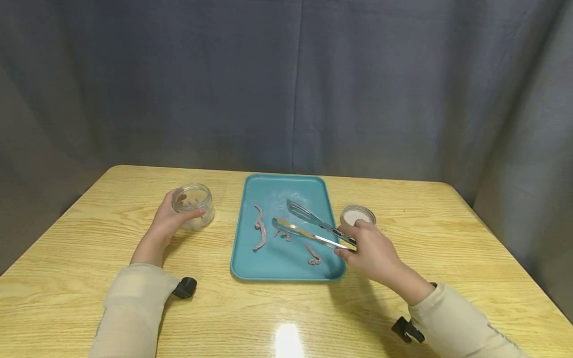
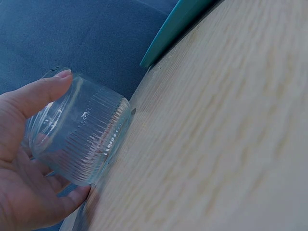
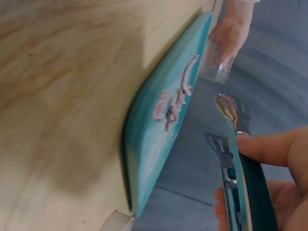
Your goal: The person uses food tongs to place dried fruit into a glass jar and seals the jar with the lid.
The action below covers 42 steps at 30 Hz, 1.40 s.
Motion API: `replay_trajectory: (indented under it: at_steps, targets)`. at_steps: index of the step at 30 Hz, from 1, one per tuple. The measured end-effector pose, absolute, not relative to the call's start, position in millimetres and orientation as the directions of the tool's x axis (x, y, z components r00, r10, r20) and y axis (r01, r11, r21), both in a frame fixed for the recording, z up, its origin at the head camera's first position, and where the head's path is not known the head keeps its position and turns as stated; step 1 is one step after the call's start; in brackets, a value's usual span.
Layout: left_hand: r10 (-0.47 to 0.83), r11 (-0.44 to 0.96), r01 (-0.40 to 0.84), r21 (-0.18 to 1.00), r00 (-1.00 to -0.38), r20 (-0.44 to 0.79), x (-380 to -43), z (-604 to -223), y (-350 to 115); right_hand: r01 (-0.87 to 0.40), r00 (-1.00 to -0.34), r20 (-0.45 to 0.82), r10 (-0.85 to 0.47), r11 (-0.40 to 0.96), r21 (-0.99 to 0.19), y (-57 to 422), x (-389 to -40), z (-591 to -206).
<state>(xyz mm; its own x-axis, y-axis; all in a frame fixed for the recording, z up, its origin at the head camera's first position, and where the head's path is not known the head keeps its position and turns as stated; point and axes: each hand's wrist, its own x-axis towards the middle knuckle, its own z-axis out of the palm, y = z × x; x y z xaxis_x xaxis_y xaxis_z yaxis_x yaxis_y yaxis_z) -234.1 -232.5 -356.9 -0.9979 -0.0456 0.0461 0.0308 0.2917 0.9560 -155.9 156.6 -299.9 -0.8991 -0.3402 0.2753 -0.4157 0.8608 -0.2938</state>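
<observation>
My left hand (image 1: pixel 167 219) grips a clear ribbed glass jar (image 2: pixel 84 130) from the side, thumb near its rim. The jar stands upright on the table, left of a teal tray (image 1: pixel 277 268). Several pinkish, worm-like strips lie on the tray: a long knotted strip (image 1: pixel 262 234) at the left, a curled strip (image 1: pixel 315 259) near the front right, and others partly behind the tongs. In my right hand (image 1: pixel 373 253) are metal tongs (image 3: pixel 255 192), held above the tray with their two ends spread apart. Nothing shows between the tong ends.
A small round container or lid with a white inside (image 1: pixel 357 215) sits right of the tray, partly behind my right hand. Whitish powder (image 1: pixel 286 195) marks the tray's far half. A dark grey curtain (image 1: pixel 224 89) hangs behind the wooden table (image 1: pixel 215 318).
</observation>
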Motion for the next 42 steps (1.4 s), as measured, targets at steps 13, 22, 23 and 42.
replay_trajectory:
  at_steps: [13,22,23,42]
  targets:
    - [-0.056,0.284,0.028,0.958,-0.997,0.045,-238.5,-368.5,-234.2,-0.384,-0.920,0.195,-0.341,0.884,-0.266,160.3,-159.7,-320.7]
    - [-0.058,0.296,0.026,0.955,-0.997,0.045,-234.3,-361.5,-230.7,-0.368,-0.925,0.203,-0.322,0.891,-0.264,158.9,-162.1,-327.5]
    - [-0.054,0.300,0.027,0.954,-0.998,0.045,-234.7,-361.8,-231.0,-0.367,-0.925,0.204,-0.320,0.892,-0.265,158.8,-162.2,-327.9]
    - [-0.061,0.302,0.022,0.953,-0.997,0.042,-234.5,-356.9,-231.4,-0.401,-0.911,0.219,-0.349,0.872,-0.281,161.5,-157.3,-329.7]
